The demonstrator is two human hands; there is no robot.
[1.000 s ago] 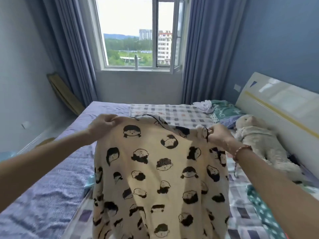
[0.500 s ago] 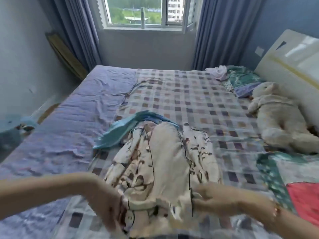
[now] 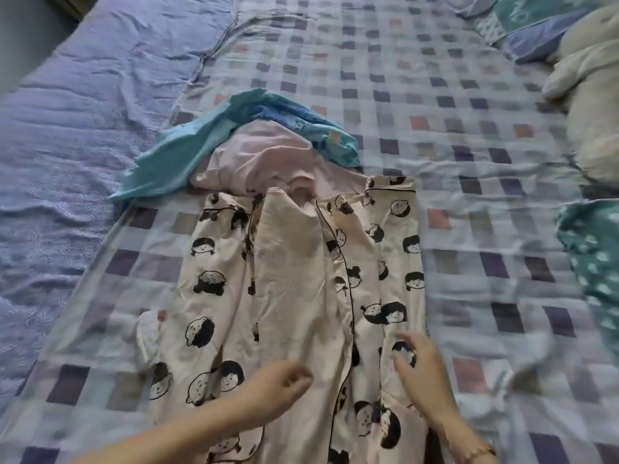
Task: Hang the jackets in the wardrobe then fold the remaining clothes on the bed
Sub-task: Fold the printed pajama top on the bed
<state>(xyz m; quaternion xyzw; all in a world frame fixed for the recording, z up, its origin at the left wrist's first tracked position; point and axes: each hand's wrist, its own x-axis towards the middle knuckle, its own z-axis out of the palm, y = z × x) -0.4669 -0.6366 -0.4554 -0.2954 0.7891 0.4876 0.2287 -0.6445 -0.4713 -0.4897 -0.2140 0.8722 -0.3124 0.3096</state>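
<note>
Cream pajama top (image 3: 288, 269) with black cartoon faces lies spread on the checked bed (image 3: 435, 78), near middle, its far end touching pink cloth (image 3: 268, 159). Right grip (image 3: 418, 360) is spread over it. Left grip (image 3: 284, 380) is curled; cannot tell if pinching.

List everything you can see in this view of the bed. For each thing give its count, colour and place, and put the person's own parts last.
pyjama top: 1, cream with black-haired cartoon faces and black piping, spread on the checked cover, centre
pink garment: 1, pale pink, bunched at the pyjama top's far end
blue garment: 1, turquoise, curving round the pink garment's far side
checked cover: 1, white with purple, grey and pink squares, over most of the bed
sheet: 1, lilac, left side
plush toy: 1, cream, far right
pillow: 1, teal and purple, top right
spotted cloth: 1, teal, right edge
bracelet: 1, reddish, right wrist
left hand: fingers curled, over the pyjama top; grip unclear
right hand: fingers spread, over the pyjama top
</note>
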